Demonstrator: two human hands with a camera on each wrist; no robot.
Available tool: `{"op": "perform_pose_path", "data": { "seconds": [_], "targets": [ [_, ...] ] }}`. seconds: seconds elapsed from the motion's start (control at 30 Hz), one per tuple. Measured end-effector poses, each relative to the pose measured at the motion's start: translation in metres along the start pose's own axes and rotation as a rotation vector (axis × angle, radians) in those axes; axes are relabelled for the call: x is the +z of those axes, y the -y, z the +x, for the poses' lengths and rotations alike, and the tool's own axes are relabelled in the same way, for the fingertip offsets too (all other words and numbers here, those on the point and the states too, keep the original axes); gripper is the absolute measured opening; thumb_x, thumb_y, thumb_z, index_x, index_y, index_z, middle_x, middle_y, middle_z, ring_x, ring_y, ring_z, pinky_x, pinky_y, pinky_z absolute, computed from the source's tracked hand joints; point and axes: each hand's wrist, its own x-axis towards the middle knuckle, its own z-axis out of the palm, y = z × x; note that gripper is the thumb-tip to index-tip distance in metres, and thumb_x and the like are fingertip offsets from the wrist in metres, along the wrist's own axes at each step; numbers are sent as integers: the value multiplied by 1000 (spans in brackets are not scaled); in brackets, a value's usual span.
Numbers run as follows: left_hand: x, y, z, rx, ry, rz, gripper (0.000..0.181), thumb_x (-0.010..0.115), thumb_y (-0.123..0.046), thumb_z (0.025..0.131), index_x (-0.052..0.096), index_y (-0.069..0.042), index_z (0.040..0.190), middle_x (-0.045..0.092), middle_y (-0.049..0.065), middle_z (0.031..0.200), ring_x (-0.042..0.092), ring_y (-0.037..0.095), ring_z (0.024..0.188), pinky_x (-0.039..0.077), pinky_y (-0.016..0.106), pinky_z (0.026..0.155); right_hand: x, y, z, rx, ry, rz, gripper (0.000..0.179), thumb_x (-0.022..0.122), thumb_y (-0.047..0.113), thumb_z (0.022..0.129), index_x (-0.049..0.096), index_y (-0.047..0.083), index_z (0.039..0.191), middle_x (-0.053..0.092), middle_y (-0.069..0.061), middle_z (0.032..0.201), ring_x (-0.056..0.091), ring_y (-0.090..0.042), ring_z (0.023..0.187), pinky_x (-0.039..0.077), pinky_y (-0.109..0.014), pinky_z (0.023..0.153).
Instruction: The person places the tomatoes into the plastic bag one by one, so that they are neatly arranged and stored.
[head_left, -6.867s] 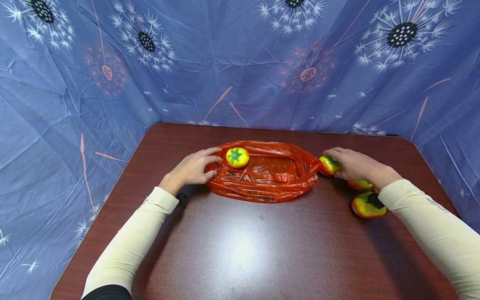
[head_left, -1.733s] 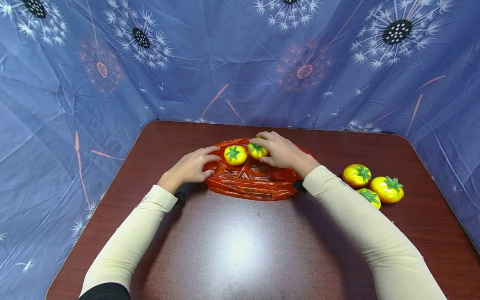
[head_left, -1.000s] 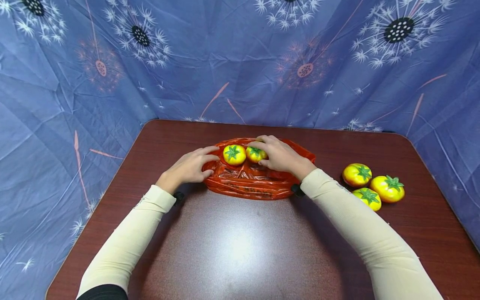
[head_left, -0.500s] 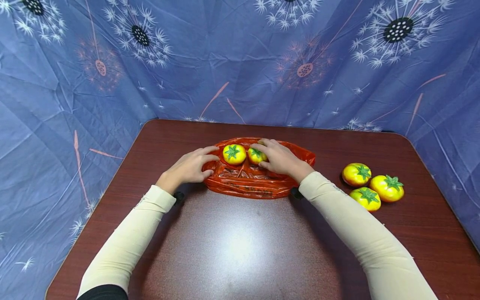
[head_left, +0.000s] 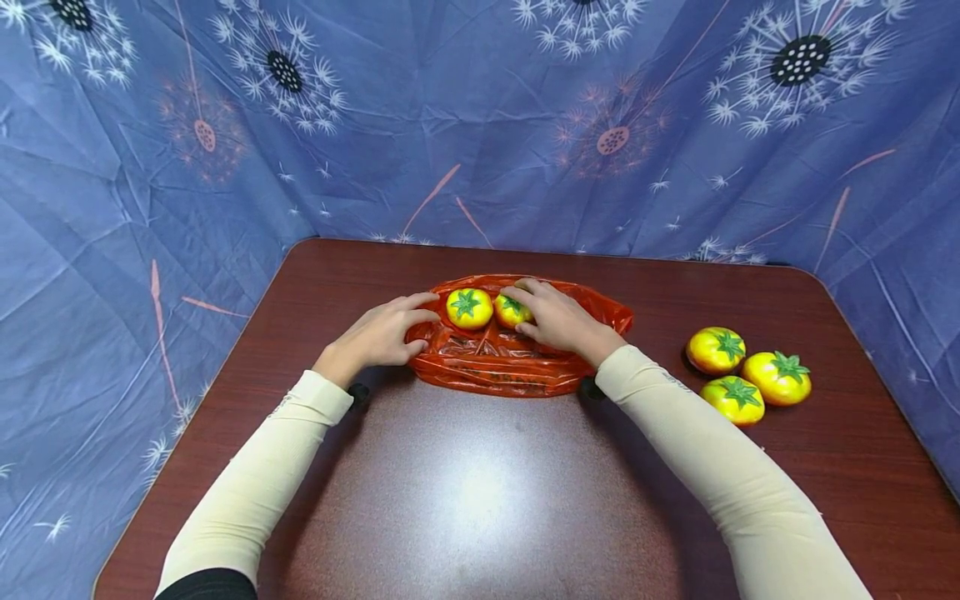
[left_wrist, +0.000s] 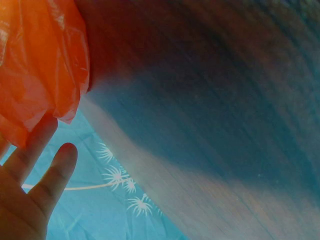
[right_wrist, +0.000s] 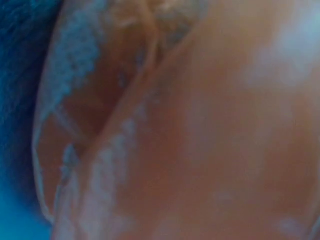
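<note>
In the head view, a red plastic bag (head_left: 495, 375) lies with its mouth spread on the table. A yellow tomato (head_left: 469, 309) with a green leafy top sits in its left part. My right hand (head_left: 558, 321) reaches over the bag's right side, fingers and thumb around a second tomato (head_left: 513, 311) beside the first. My left hand (head_left: 382, 333) is at the bag's left edge, fingers spread and fingertips against the plastic. In the left wrist view, straight fingers (left_wrist: 55, 170) meet the orange-looking bag (left_wrist: 40, 60). The right wrist view is blurred, filled by bag plastic (right_wrist: 210, 150).
Three more yellow-red tomatoes stand grouped on the right: one at the back (head_left: 716, 349), one at the right (head_left: 777, 377) and one in front (head_left: 733, 400), near the right sleeve. The dark brown table (head_left: 360, 517) ends at a blue patterned cloth (head_left: 450, 125) behind.
Since the oldest frame, my right hand has carried a tomato from the right of the bag to inside its mouth. Over the last second it has sunk slightly. The left hand stays put.
</note>
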Motion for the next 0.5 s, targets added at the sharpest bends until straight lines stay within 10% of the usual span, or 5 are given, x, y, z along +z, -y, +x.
{"op": "perform_pose_path", "data": {
  "seconds": [0.5],
  "targets": [
    [-1,-2,0,-8,-1,-8,42,67,-24,86,67,-14,127,44,7,154,48,32,139,40,49,114,4,0,-2,-19,-15,-13,65,66,25,94,39,18,152,39,-15,153,43,-36,138,41,-54,111]
  ]
}}
